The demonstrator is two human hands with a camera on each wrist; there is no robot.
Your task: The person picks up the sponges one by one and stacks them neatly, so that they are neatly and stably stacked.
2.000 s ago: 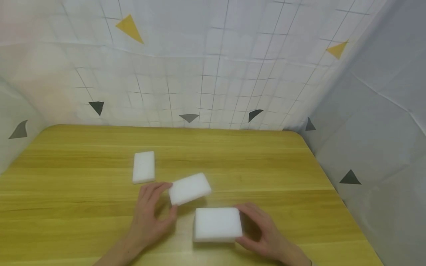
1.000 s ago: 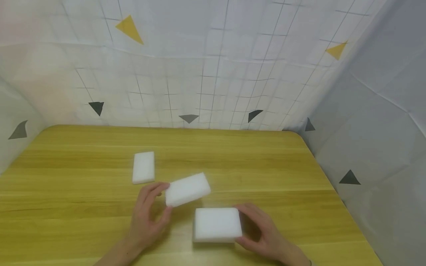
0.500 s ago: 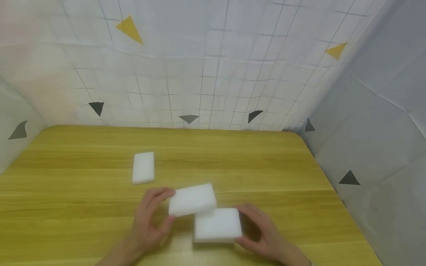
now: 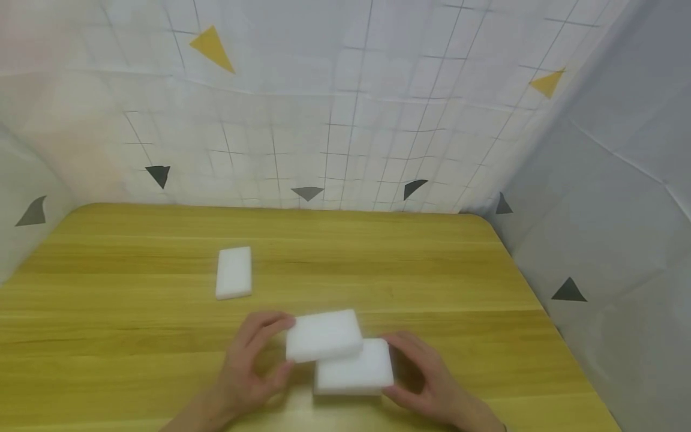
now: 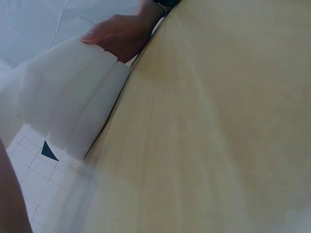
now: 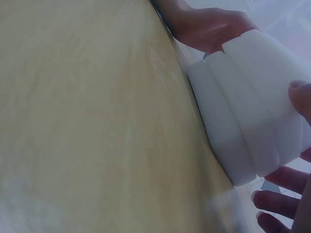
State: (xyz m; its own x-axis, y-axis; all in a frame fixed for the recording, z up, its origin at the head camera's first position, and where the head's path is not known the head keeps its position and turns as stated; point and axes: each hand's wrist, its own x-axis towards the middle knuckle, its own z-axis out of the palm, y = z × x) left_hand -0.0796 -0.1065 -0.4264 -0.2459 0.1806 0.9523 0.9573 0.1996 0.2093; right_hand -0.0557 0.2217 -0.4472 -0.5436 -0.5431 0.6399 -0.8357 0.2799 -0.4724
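My left hand point(image 4: 251, 363) pinches a white block-shaped sponge point(image 4: 323, 337) by its left end, fingers at the back edge and thumb at the front. That sponge overlaps the back-left part of a stack of similar white sponges point(image 4: 358, 373), slightly turned against it. Whether it rests fully on the stack I cannot tell. My right hand point(image 4: 429, 378) grips the stack's right end between thumb and fingers. In the right wrist view several layers of the stack point(image 6: 228, 116) show, lying flat one on another, with the left hand point(image 6: 211, 26) beyond.
Another white sponge point(image 4: 234, 273) lies alone on the wooden table point(image 4: 135, 348), behind the left hand. A white grid-patterned cloth point(image 4: 302, 138) hangs along the back, and a grey cloth point(image 4: 621, 210) along the right side.
My left hand has brought its sponge rightward and toward me, from behind and left of the stack to over its back-left corner. The right hand and stack have stayed put.
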